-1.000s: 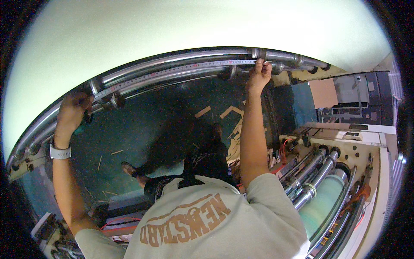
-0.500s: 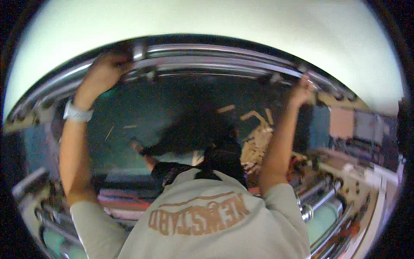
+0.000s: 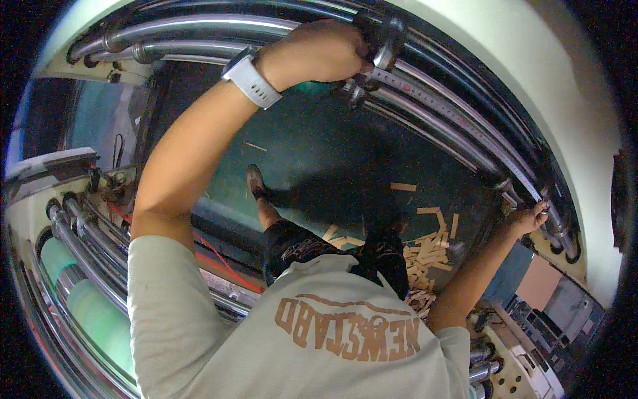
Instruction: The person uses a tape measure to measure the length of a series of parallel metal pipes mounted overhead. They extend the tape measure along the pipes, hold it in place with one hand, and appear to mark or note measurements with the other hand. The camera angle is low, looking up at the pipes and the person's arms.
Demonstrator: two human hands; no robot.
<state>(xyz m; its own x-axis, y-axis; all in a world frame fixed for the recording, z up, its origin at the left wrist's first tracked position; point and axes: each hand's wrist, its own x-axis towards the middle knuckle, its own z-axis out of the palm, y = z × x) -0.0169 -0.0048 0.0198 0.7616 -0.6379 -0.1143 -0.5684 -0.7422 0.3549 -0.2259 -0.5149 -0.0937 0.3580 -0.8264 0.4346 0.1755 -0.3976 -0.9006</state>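
Overhead run several curved steel bars point(image 3: 219, 26). A yellowish tape measure point(image 3: 458, 120) is stretched along one of them. My left hand point(image 3: 319, 50), with a white watch on its wrist, is closed on the tape's end beside a dark collar point(image 3: 385, 36) on the bar at the top centre. My right hand point(image 3: 528, 218) pinches the tape at the far right against the bar. My own body, in a pale shirt, fills the lower middle.
Green and steel rollers point(image 3: 83, 302) stand at the lower left. A red cable point(image 3: 226, 266) crosses below them. Wood scraps point(image 3: 432, 246) lie scattered on the dark green floor point(image 3: 312, 153). A machine panel point(image 3: 551, 332) sits at the lower right.
The view has swung left. My left hand now sits at the top centre of the bar, and my right hand lies farther right and lower, with the tape drawn out between them.
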